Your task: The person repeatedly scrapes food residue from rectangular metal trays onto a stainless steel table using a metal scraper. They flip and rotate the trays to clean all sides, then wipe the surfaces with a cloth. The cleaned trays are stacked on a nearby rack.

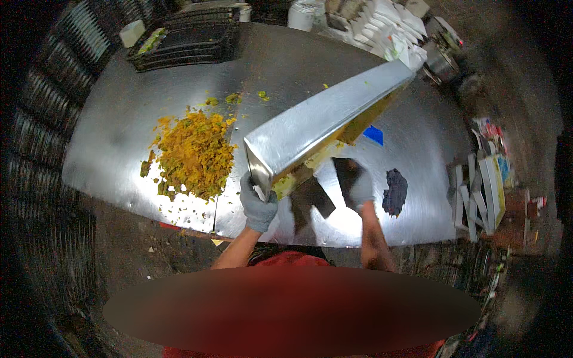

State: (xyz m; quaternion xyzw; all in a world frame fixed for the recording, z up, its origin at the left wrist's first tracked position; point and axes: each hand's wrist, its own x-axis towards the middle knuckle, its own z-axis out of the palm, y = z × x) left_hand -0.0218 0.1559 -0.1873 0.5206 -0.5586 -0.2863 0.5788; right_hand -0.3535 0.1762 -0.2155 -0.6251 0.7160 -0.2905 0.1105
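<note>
My left hand (257, 206), in a grey glove, grips the near end of a long metal pan (329, 121). The pan is tipped on its side above the table, its outer wall facing up and yellow residue showing along its open side. My right hand (361, 190), gloved and blurred, is below the pan's open side. It holds a dark flat piece (344, 176) that looks like a scraper; blur hides its exact shape. To the left lies a heap of crumbly orange-yellow material (192, 154) with green bits.
A metal-topped table (107, 134) carries a stack of black trays (192, 40) at the back left. A dark cloth-like item (395, 192) and a blue piece (374, 135) lie on the right. White bags (385, 22) are beyond the far edge. Pale boards (481, 192) stand beside the right edge.
</note>
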